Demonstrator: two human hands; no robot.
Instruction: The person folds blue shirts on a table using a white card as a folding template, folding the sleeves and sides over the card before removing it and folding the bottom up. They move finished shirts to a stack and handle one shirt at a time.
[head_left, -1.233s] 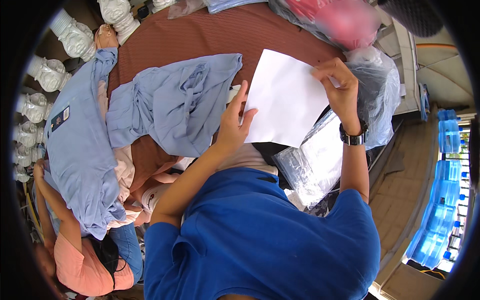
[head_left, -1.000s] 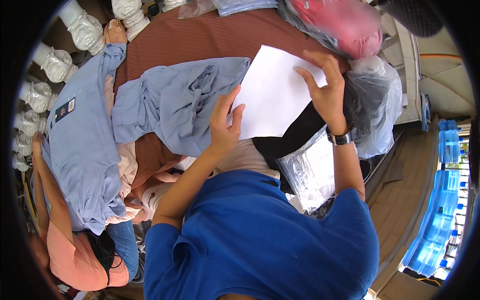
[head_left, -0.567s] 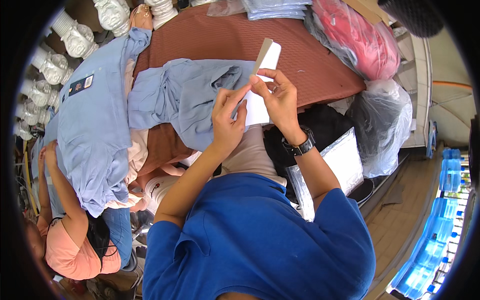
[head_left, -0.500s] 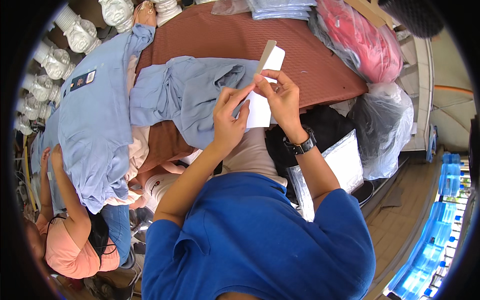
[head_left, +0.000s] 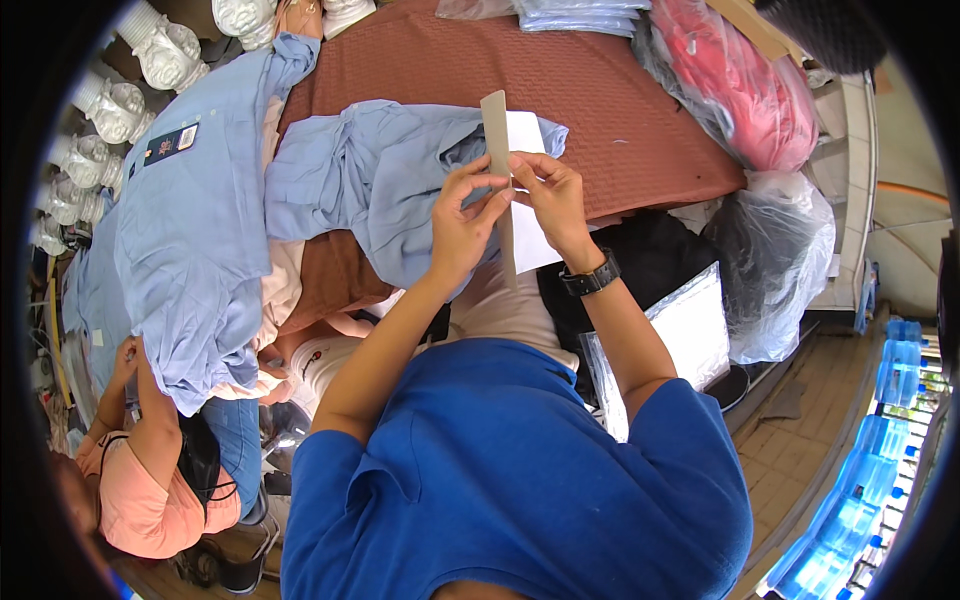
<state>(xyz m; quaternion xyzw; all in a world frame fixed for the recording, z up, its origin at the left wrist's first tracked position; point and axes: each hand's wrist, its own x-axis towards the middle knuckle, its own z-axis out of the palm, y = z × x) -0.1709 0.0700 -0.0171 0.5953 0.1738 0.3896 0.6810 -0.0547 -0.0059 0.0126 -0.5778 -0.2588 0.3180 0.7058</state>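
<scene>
A piece of card (head_left: 494, 118), grey-beige on one face and white on the other, is held upright in front of me with its left edge folded into a long strip. My left hand (head_left: 466, 222) pinches that strip at mid-height. Against the white side, my right hand (head_left: 556, 208), with a black watch at the wrist, grips the card between thumb and fingers. Just beyond both hands lies a crumpled light blue garment (head_left: 365, 175), partly hidden by my left hand and the card.
The table wears a brown cloth (head_left: 640, 120). At left, a blue shirt (head_left: 200, 225) with a dark tag (head_left: 170, 145) is spread near a co-worker in a peach top (head_left: 150, 500). Bagged red clothing (head_left: 750, 90) sits far right, a silvery packet (head_left: 690, 325) beside my right forearm.
The card has turned more upright, showing more of its grey-beige strip. My left hand has shifted onto the strip, and my right hand slightly lower. The co-worker's hands have moved down.
</scene>
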